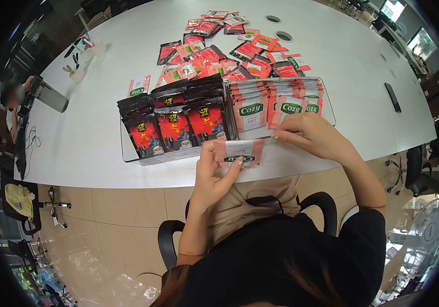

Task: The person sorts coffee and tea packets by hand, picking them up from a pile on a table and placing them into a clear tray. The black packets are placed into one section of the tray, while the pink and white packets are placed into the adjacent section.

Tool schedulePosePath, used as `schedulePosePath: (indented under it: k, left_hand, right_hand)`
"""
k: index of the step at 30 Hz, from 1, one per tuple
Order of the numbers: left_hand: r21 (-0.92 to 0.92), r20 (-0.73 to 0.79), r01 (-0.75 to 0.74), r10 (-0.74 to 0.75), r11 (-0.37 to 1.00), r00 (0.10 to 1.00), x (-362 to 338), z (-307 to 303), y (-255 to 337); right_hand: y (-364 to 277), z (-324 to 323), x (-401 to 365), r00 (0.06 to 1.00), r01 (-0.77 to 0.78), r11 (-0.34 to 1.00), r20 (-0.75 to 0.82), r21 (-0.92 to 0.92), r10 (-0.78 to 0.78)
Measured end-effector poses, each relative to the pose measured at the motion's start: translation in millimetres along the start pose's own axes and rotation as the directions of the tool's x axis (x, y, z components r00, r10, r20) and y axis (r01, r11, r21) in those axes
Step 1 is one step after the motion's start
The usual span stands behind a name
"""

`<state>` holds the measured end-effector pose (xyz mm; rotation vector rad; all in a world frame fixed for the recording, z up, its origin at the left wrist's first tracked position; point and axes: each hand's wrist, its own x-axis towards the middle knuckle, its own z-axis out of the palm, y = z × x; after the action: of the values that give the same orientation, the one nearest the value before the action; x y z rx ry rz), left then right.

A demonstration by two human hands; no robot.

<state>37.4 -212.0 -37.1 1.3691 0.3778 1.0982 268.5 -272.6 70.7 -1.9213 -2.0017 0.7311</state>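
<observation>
On your left, the front half of the tray (162,159) is already filled with the dark G7 sachets (174,128), standing upright in close rows, and the tray itself stands on the white table (86,133) near its front edge. Just in front of the tray, your left hand (210,179) grasps one Cozy sachet (240,152): the thumb presses on its face and the fingers are behind it, and it is held flat above the table edge with its print turned upside down to you. Your right hand (314,135) is at the upper right corner of this sachet, fingers curled; I cannot tell if they pinch the corner or only touch it. Behind this hand, the Cozy rows (275,100) fill the right half of the tray, and further back a loose pile of sachets (219,46) lies on the table. A black device (392,97) lies well apart on the right. In my judgement, you are at the step of adding this sachet to the Cozy side. The next move asks you to turn it so the print matches the others, keep it upright, and slide it in front of the Cozy rows without pushing them over.
</observation>
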Motion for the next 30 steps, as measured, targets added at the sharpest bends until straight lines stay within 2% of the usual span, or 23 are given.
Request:
schedulePosePath:
  k: [3, 6, 9, 12, 15, 18, 21, 24, 27, 30]
  left_hand:
    - [0.069, 0.053, -0.035, 0.031, 0.997, 0.998, 0, -2, 0]
    - [0.272, 0.116, -0.095, 0.065, 0.957, 0.991, 2, -3, 15]
    - [0.201, 0.126, -0.154, 0.130, 0.967, 0.983, 7, -3, 1]
    - [0.311, 0.185, -0.216, 0.164, 0.926, 0.969, 13, -2, 9]
    - [0.396, 0.253, -0.238, 0.144, 0.887, 0.957, 14, -4, 18]
    - [0.173, 0.086, -0.060, 0.045, 0.983, 0.995, 9, 8, 12]
    - [0.238, 0.123, -0.098, 0.070, 0.966, 0.990, 12, 8, 15]
    - [0.277, 0.149, -0.039, -0.002, 0.960, 0.989, 10, 7, 18]
    - [0.331, 0.148, -0.071, 0.023, 0.941, 0.989, 6, 4, 12]
    - [0.234, 0.010, -0.108, 0.108, 0.966, 0.994, 2, 2, 11]
  right_hand:
    - [7, 1, 4, 0.996, 0.071, 0.995, -0.053, -0.070, -0.075]
    - [11, 0, 10, 0.993, 0.097, 0.993, -0.056, -0.066, -0.101]
    - [10, -1, 12, 0.989, 0.132, 0.989, -0.057, -0.061, -0.135]
    - [11, -2, 12, 0.990, 0.133, 0.983, -0.029, -0.128, -0.138]
    - [14, -2, 11, 0.984, 0.170, 0.980, -0.041, -0.100, -0.174]
    - [15, -3, 9, 0.973, 0.156, 0.987, -0.178, 0.038, -0.146]
    - [-3, -3, 4, 0.914, 0.294, 0.947, -0.328, 0.131, -0.239]
    - [-28, 11, 3, 0.774, 0.531, 0.847, -0.426, 0.032, -0.469]
    - [-34, 28, 3, 0.755, 0.545, 0.830, -0.363, -0.116, -0.546]
    - [-36, 23, -1, 0.791, 0.496, 0.849, -0.310, -0.182, -0.528]
